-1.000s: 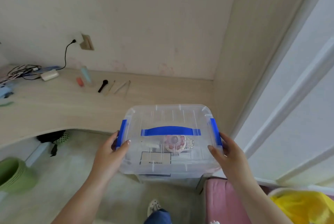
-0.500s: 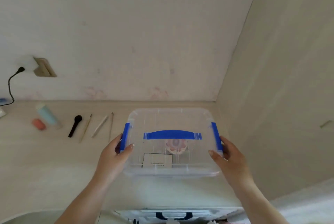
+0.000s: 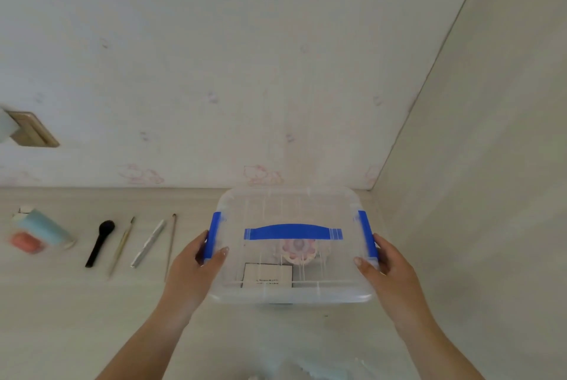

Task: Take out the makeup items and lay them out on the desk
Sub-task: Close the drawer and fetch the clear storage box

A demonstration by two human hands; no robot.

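A clear plastic storage box (image 3: 291,293) with a blue handle and blue side clips is over the desk (image 3: 76,318) near the corner. My left hand (image 3: 196,269) grips its left side at the blue clip. My right hand (image 3: 386,269) grips the right side at the other clip. The lid is on. Through it I see a round pink item (image 3: 297,252) and a white label. To the left, a row lies on the desk: a light blue tube (image 3: 46,227), a pink sponge (image 3: 26,241), a black brush (image 3: 99,243) and three thin sticks (image 3: 148,243).
Wallpapered walls meet in a corner just behind and right of the box. A wall socket (image 3: 29,132) sits at the left above the desk. Bare desk surface stretches in front of the box and below the row of items.
The box has moved forward from over the floor to over the desk near the corner, both hands still holding its sides. The view has shifted up and right.
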